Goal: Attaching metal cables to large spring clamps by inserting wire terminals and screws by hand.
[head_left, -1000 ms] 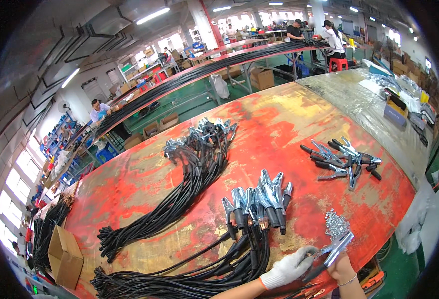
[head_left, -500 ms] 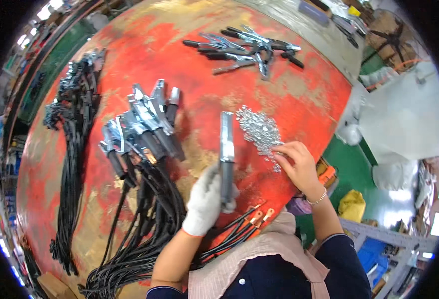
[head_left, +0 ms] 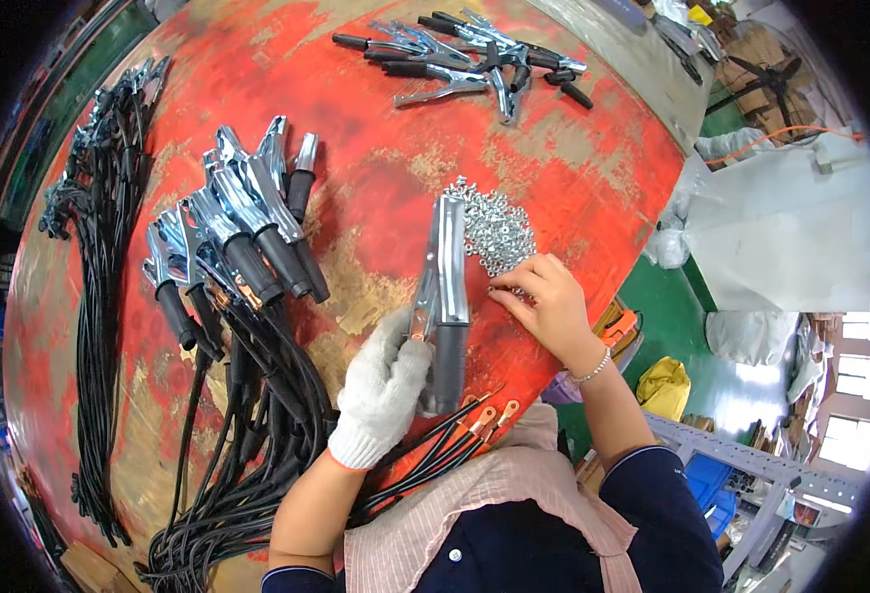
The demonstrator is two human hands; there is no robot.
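My left hand (head_left: 381,381), in a white knitted glove, grips a metal spring clamp (head_left: 450,257) with a black sleeve on its handle, jaws pointing away from me. A copper cable lug (head_left: 419,326) shows beside the clamp by my fingers. My bare right hand (head_left: 546,301) is at the near edge of a pile of small silvery nuts or screws (head_left: 494,229). Its thumb and forefinger are pinched together; whatever sits between them is too small to make out. Black cables with copper lugs (head_left: 488,415) lie at the table's near edge, by my apron.
Several clamps (head_left: 247,212) joined to black cables (head_left: 257,474) lie left of my left hand. Farther left is another cable bundle (head_left: 99,326) with clamps. Loose clamps (head_left: 484,64) lie at the far side of the worn red table (head_left: 376,198). An orange tool (head_left: 621,326) sits beyond its right edge.
The view has shifted, so the table's contents sit farther left. My left hand has turned the clamp, showing more of its side and the copper lug. My right fingers have drawn together beside the pile.
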